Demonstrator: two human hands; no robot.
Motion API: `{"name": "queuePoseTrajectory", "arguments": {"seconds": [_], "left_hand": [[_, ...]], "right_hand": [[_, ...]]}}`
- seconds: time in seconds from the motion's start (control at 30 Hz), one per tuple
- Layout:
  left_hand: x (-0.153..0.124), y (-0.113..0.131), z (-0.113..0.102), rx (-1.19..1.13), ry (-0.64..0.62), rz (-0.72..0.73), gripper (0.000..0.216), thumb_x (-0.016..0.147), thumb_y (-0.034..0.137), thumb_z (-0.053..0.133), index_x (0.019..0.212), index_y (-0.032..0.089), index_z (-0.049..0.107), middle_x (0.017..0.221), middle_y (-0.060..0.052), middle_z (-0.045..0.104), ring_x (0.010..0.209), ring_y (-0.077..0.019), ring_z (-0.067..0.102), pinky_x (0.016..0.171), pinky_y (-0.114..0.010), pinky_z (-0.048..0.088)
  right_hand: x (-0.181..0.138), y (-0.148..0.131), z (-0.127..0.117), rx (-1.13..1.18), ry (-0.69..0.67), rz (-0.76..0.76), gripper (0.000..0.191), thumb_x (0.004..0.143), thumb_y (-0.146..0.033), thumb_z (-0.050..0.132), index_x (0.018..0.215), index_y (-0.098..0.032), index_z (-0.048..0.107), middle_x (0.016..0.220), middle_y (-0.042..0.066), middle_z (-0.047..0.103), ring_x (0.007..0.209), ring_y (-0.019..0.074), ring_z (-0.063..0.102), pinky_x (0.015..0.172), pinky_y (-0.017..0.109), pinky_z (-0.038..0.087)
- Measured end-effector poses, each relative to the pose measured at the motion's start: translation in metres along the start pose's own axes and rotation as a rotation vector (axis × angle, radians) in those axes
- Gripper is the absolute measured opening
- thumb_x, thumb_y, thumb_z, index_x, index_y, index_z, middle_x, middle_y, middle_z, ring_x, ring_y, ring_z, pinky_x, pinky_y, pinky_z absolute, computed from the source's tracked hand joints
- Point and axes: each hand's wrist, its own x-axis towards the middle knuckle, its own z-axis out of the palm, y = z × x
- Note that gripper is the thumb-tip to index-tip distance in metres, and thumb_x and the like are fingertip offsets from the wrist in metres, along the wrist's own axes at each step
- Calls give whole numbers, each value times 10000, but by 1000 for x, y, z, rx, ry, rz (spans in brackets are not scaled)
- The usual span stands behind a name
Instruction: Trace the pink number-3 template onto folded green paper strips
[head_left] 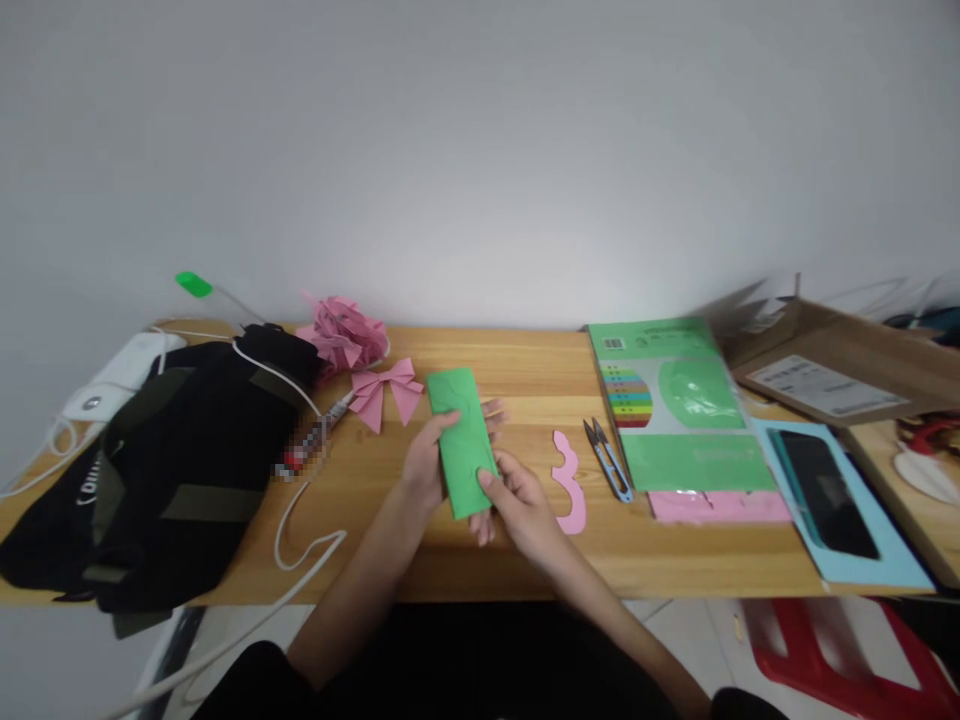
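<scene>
A folded green paper strip (463, 436) is held just above the wooden table (525, 370). My left hand (429, 462) grips its left edge with the thumb on top. My right hand (519, 502) pinches its near end from the right. A pink paper bow (386, 391) and a pink paper flower (343, 333) lie beyond the left hand. A pink paper offcut (568, 480) and small thread snips (606, 458) lie to the right of my right hand.
A black bag (172, 460) with a white cable (300, 548) fills the table's left. A pack of coloured paper (675, 400), pink sheets (720, 507), a phone on blue paper (832, 495) and a cardboard box (840, 365) sit at the right. A red stool (840, 650) stands below.
</scene>
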Motion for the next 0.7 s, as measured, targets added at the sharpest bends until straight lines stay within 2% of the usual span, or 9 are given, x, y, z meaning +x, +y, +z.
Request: {"name": "queuePoseTrajectory", "arguments": {"seconds": [0.07, 0.13, 0.23, 0.33, 0.43, 0.5, 0.6, 0.7], "left_hand": [[10, 1, -12, 130, 82, 88, 463, 888, 541, 499, 1114, 160, 636, 1139, -125, 694, 1197, -314, 593, 986, -426, 489], [18, 2, -27, 281, 188, 191, 453, 912, 564, 505, 1134, 186, 616, 1246, -114, 651, 1296, -316, 516, 1064, -452, 430], [23, 4, -51, 539, 317, 316, 332, 873, 432, 660, 1094, 184, 636, 1349, -101, 577, 1425, -308, 345, 1186, -501, 253], [19, 5, -66, 773, 303, 373, 206, 829, 305, 731, 978, 174, 679, 1288, -97, 604, 1384, -312, 390, 1200, -569, 182], [16, 5, -74, 951, 260, 392, 114, 846, 273, 721, 911, 184, 693, 1172, -92, 652, 1298, -301, 483, 1184, -570, 235], [16, 4, -79, 1045, 248, 396, 174, 899, 315, 680, 990, 166, 679, 1179, -84, 646, 1244, -275, 530, 1132, -556, 337], [17, 5, -89, 1137, 242, 399, 259, 956, 368, 617, 1108, 160, 644, 1214, -83, 629, 1142, -233, 594, 1021, -484, 474], [17, 5, -96, 1170, 241, 406, 278, 964, 372, 607, 1147, 164, 630, 1210, -86, 627, 1094, -221, 616, 968, -453, 518]], "right_hand": [[19, -11, -4, 9, 48, -13, 534, 790, -691, 629, 987, -214, 488, 511, -79, 595, 387, 91, 544, 392, 180, 400], [42, -21, -12, 20, 106, -10, 505, 782, -660, 660, 956, -224, 474, 516, -85, 589, 390, 84, 533, 389, 173, 388], [76, -26, -22, 23, 186, 55, 337, 902, -529, 594, 884, -222, 456, 532, -76, 580, 387, 65, 491, 393, 163, 374], [105, -24, -20, 2, 232, 170, 256, 969, -424, 546, 979, -168, 549, 706, -30, 632, 487, 63, 531, 459, 183, 440], [127, -21, -9, -25, 258, 275, 317, 961, -400, 576, 1157, -151, 599, 1027, 47, 659, 796, 132, 646, 688, 304, 570], [137, -20, -2, -44, 274, 329, 358, 951, -396, 592, 1225, -166, 586, 1166, 77, 637, 960, 183, 650, 813, 384, 577], [145, -20, 4, -77, 291, 389, 380, 946, -392, 599, 1255, -172, 574, 1229, 89, 619, 1032, 208, 640, 868, 422, 566], [147, -21, 4, -107, 284, 436, 377, 946, -393, 599, 1251, -172, 577, 1230, 89, 620, 1034, 208, 640, 869, 422, 566]]}}
